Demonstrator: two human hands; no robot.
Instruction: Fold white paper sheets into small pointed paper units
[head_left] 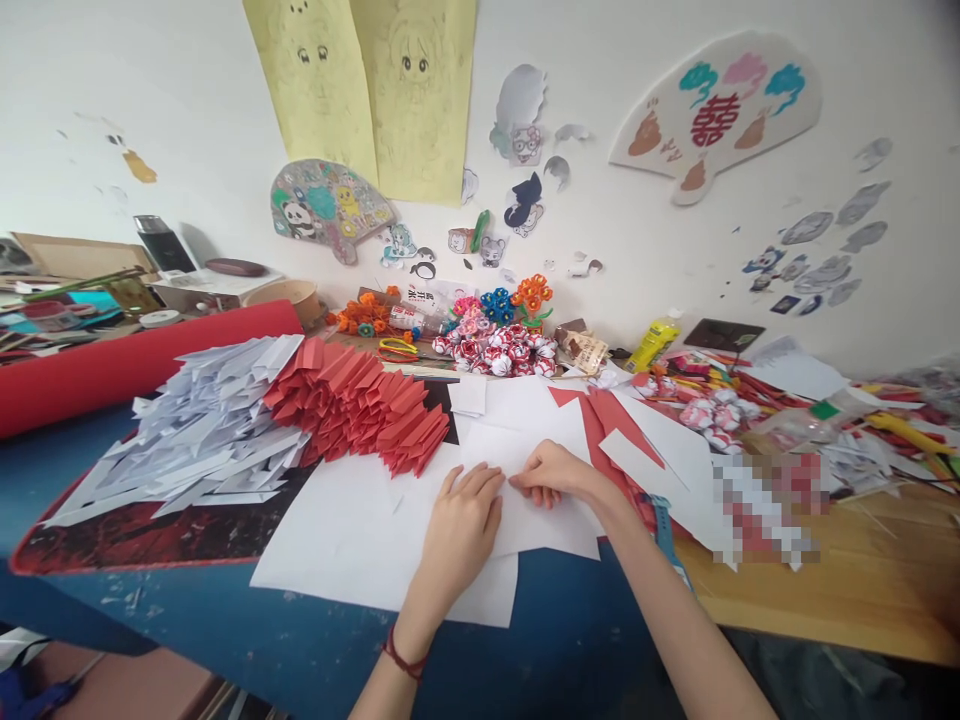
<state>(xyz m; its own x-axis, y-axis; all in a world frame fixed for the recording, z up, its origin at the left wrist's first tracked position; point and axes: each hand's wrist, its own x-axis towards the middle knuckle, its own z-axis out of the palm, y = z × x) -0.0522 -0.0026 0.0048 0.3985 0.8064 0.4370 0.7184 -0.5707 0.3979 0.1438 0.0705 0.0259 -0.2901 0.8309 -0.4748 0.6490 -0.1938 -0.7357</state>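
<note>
White sheets of paper (352, 540) overlap in front of me. My left hand (465, 520) lies palm down on them, its fingers stretched out. Close by on the right, my right hand (553, 470) has curled fingers, with thumb and forefinger pinched together low over the white paper. Whatever may be in that pinch is too small or hidden to tell. Beyond my left hand sits a dense pile of folded red paper pieces (360, 400). A heap of folded white paper pieces (217, 420) adjoins it on the left, on a dark mat (172, 535) with a red edge.
A red roll (150, 350) lies behind the white heap. Yellow-handled scissors (397, 348) and red-and-white paper flowers (495, 350) line the wall. Red paper (604, 425), a yellow bottle (654, 342) and scraps lie to the right. The blue tabletop (577, 640) meets a wooden surface (847, 580).
</note>
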